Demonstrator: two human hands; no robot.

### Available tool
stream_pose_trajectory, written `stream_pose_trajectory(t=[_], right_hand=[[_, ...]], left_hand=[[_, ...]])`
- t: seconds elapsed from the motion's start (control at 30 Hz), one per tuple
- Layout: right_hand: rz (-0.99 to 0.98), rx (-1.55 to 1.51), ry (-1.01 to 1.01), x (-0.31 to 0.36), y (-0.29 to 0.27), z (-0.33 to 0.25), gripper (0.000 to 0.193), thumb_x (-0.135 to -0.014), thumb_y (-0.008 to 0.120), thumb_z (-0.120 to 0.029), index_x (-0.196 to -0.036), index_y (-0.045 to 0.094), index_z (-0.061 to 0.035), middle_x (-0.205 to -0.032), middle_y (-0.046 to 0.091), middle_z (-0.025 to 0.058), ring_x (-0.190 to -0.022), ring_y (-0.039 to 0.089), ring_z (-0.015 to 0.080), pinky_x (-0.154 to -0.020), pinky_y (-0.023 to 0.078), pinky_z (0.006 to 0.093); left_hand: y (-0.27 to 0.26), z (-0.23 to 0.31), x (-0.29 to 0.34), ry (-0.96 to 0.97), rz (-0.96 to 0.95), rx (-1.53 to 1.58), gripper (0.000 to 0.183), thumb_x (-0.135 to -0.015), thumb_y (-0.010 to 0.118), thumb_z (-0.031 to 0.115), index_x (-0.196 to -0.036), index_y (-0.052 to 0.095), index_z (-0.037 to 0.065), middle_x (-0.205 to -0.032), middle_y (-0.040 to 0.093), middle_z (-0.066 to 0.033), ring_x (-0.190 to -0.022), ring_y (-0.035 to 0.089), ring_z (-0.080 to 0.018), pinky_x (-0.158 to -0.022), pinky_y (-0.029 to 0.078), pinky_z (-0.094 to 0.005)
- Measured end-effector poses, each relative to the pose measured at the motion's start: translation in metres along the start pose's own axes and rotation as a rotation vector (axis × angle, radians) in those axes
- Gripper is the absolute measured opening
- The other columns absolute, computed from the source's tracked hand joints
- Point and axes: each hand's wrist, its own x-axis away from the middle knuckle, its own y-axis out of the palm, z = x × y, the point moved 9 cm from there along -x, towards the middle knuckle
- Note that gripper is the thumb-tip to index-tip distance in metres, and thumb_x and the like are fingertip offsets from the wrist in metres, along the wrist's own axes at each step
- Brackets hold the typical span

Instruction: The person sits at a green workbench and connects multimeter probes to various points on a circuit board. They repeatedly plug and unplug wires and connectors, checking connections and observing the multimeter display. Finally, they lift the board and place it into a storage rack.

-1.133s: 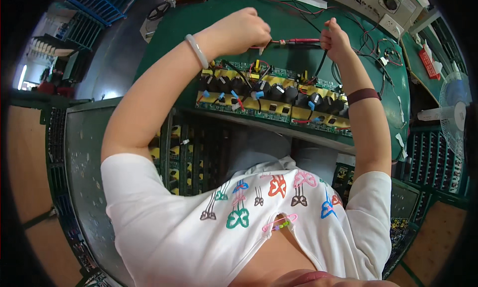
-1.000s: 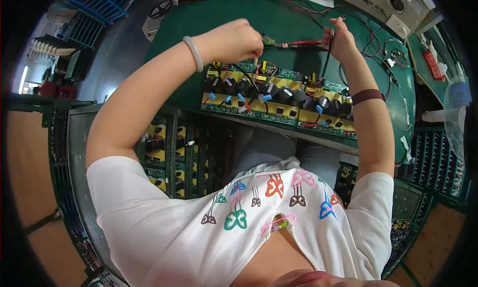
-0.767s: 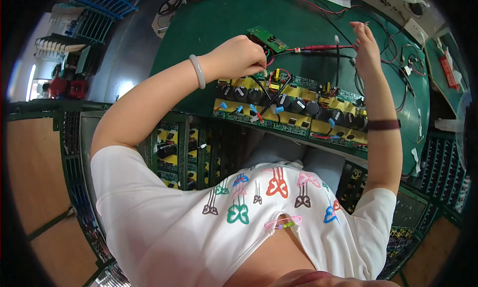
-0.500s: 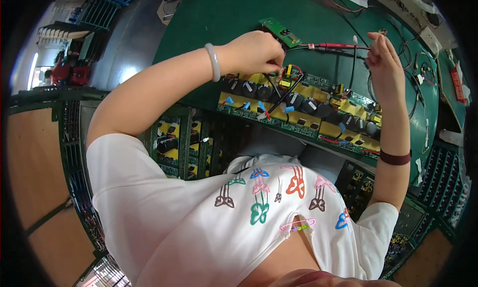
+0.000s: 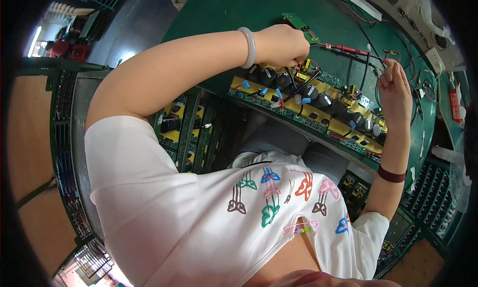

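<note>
Over the far-left part of a long circuit board (image 5: 311, 100), my left hand (image 5: 284, 44) is closed, its fingers curled down. What they grip is hidden beneath them. The board is yellow and green, with several black capacitors and wires with blue ends. My right hand (image 5: 396, 88) is raised past the board's right end, fingers pressed together near the tail of a red test probe (image 5: 348, 49); what they hold, if anything, cannot be made out. That probe lies across the gap between my hands. Beside my left hand rests a small green circuit board (image 5: 298, 26).
Red and black cables (image 5: 406, 50) tangle at the right of the green table (image 5: 224, 13). A grey instrument panel (image 5: 398, 6) and a white socket (image 5: 434, 59) stand behind them. Racks (image 5: 186, 133) with more boards are below the table's near edge.
The view has shifted, so the table and boards appear farther right. My left hand has moved slightly right over the board. My right hand has come a little nearer, its fingertips lower beside the probe's tail.
</note>
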Motion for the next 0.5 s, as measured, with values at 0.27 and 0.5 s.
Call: stream_pose_trajectory(t=[0.27, 0.5], right_hand=[[-0.039, -0.013, 0.033, 0.001, 0.002, 0.008, 0.029, -0.104, 0.054, -0.027, -0.119, 0.062, -0.0032, -0.082, 0.040, -0.0041, -0.077, 0.039, 0.0073, -0.074, 0.033, 0.0244], [-0.040, -0.004, 0.039, 0.001, 0.007, 0.014, 0.028, -0.105, 0.054, -0.026, -0.118, 0.062, -0.0035, -0.082, 0.040, -0.0042, -0.076, 0.039, 0.0075, -0.075, 0.034, 0.0234]], left_hand=[[0.005, -0.001, 0.004, -0.049, 0.001, 0.061, 0.008, -0.074, 0.073, 0.014, -0.078, 0.075, 0.007, -0.076, 0.072, -0.0102, -0.073, 0.070, -0.0287, -0.070, 0.056, -0.0379], [0.008, 0.011, -0.002, 0.037, 0.031, -0.203, 0.012, -0.077, 0.069, 0.018, -0.071, 0.070, 0.008, -0.072, 0.068, -0.0090, -0.072, 0.068, -0.0275, -0.070, 0.054, -0.0388]])
